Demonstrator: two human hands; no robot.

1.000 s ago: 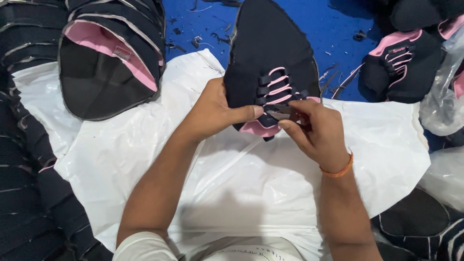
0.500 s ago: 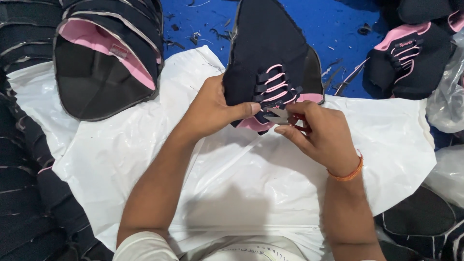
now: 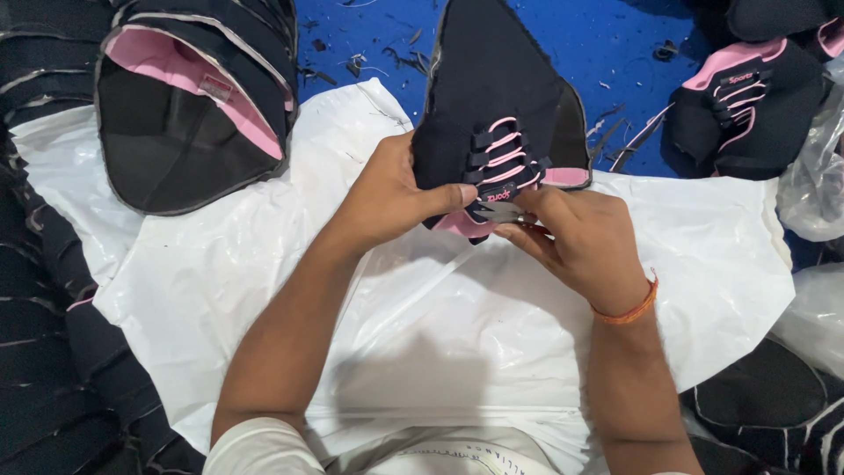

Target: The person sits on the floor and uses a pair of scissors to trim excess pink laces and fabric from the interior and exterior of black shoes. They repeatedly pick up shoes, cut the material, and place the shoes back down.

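A dark navy shoe upper (image 3: 497,97) with pink laces and pink lining lies over a white plastic sheet (image 3: 440,308) on my lap. My left hand (image 3: 391,193) grips its near left edge, thumb pressed on the tongue below the laces. My right hand (image 3: 580,242) is closed at the lower end of the lacing, pinching a small thin tool or lace end that I cannot make out clearly. An orange band circles my right wrist.
A stack of matching navy-and-pink uppers (image 3: 189,105) sits at the upper left, more dark pieces down the left side. A laced upper (image 3: 747,110) lies at the upper right on the blue floor (image 3: 615,44), littered with scraps. Clear plastic bags (image 3: 813,167) sit at the right.
Both hands stay on the upper's tongue end. The upper has shifted slightly up and left in view, and my right fingers have worked a little along the lowest lace loops.
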